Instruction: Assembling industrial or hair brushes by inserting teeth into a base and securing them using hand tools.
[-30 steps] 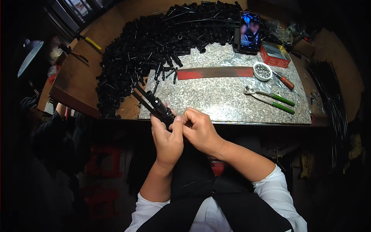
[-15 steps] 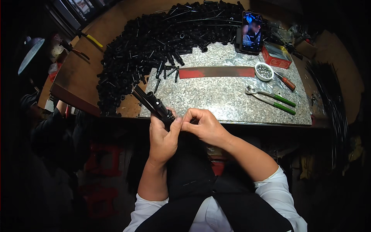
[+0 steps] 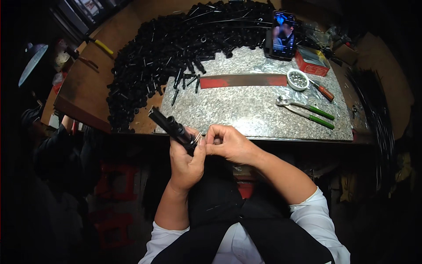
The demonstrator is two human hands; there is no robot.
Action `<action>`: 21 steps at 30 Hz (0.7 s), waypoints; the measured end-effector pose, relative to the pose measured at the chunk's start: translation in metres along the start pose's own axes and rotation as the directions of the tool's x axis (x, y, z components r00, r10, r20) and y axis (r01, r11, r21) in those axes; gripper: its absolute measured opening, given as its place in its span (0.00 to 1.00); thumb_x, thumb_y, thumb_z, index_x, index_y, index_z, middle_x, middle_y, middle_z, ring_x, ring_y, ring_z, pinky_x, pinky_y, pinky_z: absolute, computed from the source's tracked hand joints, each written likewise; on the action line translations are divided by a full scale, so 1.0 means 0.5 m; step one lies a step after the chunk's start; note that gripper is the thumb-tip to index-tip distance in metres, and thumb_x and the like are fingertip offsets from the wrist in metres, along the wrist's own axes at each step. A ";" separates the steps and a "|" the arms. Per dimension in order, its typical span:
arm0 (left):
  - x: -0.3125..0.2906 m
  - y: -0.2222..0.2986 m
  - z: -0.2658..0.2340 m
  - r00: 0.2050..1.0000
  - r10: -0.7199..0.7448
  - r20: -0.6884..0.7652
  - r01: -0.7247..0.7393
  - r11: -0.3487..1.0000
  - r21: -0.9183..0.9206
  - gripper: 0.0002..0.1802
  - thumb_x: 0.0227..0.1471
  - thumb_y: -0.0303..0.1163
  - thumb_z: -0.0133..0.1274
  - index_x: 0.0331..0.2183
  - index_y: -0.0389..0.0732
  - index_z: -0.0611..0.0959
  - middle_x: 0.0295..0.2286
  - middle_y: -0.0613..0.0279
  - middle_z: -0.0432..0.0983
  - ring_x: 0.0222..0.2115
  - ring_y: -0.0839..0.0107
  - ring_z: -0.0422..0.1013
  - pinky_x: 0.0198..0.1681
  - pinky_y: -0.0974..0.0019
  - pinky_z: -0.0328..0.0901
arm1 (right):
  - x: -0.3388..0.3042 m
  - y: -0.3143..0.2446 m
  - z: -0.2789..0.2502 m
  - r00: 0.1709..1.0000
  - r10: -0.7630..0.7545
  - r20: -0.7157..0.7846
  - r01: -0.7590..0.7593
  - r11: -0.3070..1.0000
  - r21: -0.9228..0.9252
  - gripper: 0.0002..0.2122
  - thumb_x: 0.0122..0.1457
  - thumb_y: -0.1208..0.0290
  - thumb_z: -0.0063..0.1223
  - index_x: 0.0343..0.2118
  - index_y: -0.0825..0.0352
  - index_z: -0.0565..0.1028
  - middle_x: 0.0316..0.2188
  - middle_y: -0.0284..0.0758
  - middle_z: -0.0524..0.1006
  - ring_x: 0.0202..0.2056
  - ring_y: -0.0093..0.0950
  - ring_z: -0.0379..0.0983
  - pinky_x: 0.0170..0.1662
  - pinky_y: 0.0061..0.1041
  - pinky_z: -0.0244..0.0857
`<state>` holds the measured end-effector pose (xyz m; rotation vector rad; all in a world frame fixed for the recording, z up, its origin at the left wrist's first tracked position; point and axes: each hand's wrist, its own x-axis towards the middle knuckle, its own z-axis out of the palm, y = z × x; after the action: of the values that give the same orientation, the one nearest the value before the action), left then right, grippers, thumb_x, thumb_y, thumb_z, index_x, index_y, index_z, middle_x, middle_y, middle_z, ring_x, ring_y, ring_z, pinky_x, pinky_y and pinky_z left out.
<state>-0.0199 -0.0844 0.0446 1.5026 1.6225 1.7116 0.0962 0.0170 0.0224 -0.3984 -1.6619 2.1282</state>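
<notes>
Gripping black tubular parts (image 3: 172,126), left hand (image 3: 187,166) partly covering them, right hand (image 3: 232,145) pinched, its contents unclear

The tabletop (image 3: 237,110) is speckled grey and white, the tubular parts (image 3: 176,130) black, the pincer handles (image 3: 321,122) green, the bowl (image 3: 298,89) white.

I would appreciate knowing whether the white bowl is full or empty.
Not empty: small silvery pieces show inside the white bowl; how deep they lie, I cannot tell.
</notes>
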 end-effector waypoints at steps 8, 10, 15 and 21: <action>-0.017 0.013 0.044 1.000 -0.003 0.028 0.011 0.951 -0.307 0.10 0.50 0.19 0.50 0.35 0.35 0.68 0.29 0.61 0.67 0.25 0.77 0.66 0.30 0.74 0.62 | -0.100 -0.053 -0.037 0.995 -0.092 -0.040 0.080 0.968 -0.239 0.13 0.49 0.77 0.61 0.35 0.70 0.69 0.36 0.34 0.72 0.40 0.21 0.72 0.44 0.21 0.69; -0.007 0.018 0.039 0.999 -0.046 -0.018 0.038 0.941 -0.338 0.11 0.50 0.18 0.50 0.36 0.36 0.68 0.28 0.62 0.66 0.26 0.76 0.67 0.30 0.72 0.65 | -0.137 -0.090 -0.080 0.968 -0.212 -0.132 0.117 0.853 -0.509 0.14 0.49 0.76 0.63 0.36 0.70 0.70 0.36 0.34 0.72 0.38 0.22 0.72 0.42 0.21 0.69; 0.017 0.008 0.014 0.990 -0.132 0.042 0.137 0.895 -0.423 0.11 0.48 0.20 0.54 0.35 0.36 0.70 0.32 0.59 0.67 0.25 0.73 0.68 0.29 0.69 0.67 | -0.214 -0.130 -0.220 0.822 -0.526 -0.217 -0.070 0.285 -0.956 0.14 0.48 0.72 0.61 0.34 0.70 0.70 0.34 0.40 0.72 0.36 0.36 0.71 0.40 0.28 0.65; 0.009 0.004 0.041 0.997 -0.002 0.071 0.049 0.740 -0.670 0.09 0.49 0.20 0.52 0.32 0.38 0.70 0.28 0.52 0.73 0.24 0.72 0.71 0.30 0.72 0.67 | -0.257 -0.125 -0.310 0.857 -0.484 -0.176 -0.289 -0.168 -0.943 0.14 0.50 0.66 0.58 0.31 0.71 0.68 0.34 0.42 0.71 0.38 0.41 0.68 0.42 0.35 0.63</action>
<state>-0.0038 -0.0709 0.0440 1.1341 0.8115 1.9129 0.2895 0.0999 0.0411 -1.0613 -2.4598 -0.1476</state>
